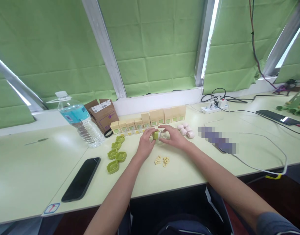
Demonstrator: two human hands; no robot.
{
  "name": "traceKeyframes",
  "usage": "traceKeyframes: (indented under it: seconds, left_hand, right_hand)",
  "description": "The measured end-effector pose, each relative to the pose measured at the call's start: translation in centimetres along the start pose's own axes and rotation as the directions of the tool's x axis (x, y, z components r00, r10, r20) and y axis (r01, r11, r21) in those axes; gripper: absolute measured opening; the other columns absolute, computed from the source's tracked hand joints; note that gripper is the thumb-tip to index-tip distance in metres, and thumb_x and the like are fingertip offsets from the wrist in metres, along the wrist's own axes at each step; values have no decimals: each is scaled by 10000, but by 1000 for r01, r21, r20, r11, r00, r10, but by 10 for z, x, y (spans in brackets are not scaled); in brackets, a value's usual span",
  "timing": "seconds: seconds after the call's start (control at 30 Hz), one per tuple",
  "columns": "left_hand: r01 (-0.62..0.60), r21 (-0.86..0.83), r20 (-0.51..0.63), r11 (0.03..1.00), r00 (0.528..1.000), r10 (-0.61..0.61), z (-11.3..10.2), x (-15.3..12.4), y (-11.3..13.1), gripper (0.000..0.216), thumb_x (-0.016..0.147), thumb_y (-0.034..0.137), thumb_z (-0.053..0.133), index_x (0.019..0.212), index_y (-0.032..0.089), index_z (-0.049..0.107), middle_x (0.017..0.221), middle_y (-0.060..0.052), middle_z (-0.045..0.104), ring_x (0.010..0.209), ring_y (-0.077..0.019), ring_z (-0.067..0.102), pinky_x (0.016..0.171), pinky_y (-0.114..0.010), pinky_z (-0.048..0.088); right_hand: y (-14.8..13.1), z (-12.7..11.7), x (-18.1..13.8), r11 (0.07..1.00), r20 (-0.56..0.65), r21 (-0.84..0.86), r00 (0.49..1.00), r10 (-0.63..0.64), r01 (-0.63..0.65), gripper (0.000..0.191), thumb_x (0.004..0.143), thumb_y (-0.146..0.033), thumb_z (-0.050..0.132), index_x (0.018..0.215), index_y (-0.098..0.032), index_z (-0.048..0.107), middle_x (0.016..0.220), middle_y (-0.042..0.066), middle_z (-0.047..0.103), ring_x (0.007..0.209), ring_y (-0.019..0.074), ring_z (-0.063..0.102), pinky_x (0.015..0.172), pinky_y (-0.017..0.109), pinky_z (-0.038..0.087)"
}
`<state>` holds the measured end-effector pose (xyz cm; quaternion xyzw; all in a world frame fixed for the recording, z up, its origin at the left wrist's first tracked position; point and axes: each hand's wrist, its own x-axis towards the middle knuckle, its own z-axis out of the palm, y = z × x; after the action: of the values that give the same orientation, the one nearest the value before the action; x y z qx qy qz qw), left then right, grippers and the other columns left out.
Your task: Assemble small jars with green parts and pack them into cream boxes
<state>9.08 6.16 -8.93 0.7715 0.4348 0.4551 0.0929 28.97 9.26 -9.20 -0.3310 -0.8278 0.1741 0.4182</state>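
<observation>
My left hand [146,142] and my right hand [173,136] meet over the pale desk [22,169], fingers pinched round a small green and white part [156,134] held between them. Just in front of my hands lie small yellow loops [162,160]. Several green caps [116,156] lie to the left of my left hand. A few pinkish white pieces [185,130] lie right of my right hand. Behind my hands stands a row of small beige boxes [150,120] with green labels.
A water bottle [79,121] and a brown cardboard box [103,115] stand at the back left. A black phone [81,179] lies near the front edge. A power strip [213,107] with cables, another phone [278,117] and green parts [296,109] are at the right.
</observation>
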Motion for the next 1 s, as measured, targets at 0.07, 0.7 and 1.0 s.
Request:
traceKeyframes:
  seconds: [0.07,0.7,1.0]
  left_hand:
    - [-1,-7,12,1000,1000,1,0,0,-1,480,765,14,572,1171,264,634,1260,-51,630,1226,-206,566,1005,-370,512]
    - [-13,-29,29,1000,1000,13,3,-1,-1,485,757,22,583,1183,249,628,1240,-49,644,1140,-189,605,883,-302,553]
    - [-48,-83,50,995,997,52,3,-3,-2,523,768,8,569,1224,257,629,1268,-58,632,1138,-192,616,880,-322,578]
  right_hand:
    - [0,-1,0,1000,-15,21,1000,1,0,533,837,-318,708,1337,-266,529,1321,88,602,1012,204,671,978,402,519]
    - [-3,0,1,948,-13,301,994,112,-103,370,889,-362,660,1236,-254,592,1291,90,601,1062,194,672,863,344,607]
    - [0,3,1,936,-10,330,991,136,-125,356,889,-373,665,1219,-256,601,1288,91,595,1085,208,658,866,362,613]
